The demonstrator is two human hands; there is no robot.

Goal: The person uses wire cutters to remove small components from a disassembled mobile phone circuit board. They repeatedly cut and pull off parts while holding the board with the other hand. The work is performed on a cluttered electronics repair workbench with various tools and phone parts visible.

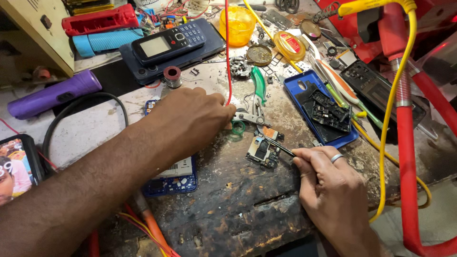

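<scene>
Cluttered workbench [238, 209]: pliers [257, 97] and blue case [304, 88] crowd circuit board [263, 151]

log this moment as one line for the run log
left hand at red wire | right hand holds tweezers on circuit board | surface: worn workbench

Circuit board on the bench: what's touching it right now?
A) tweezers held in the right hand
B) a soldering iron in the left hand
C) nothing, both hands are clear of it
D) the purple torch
A: the right hand pinches thin tweezers whose tip rests on the small circuit board, while the left hand sits further left by the red wire, off the board.
</scene>
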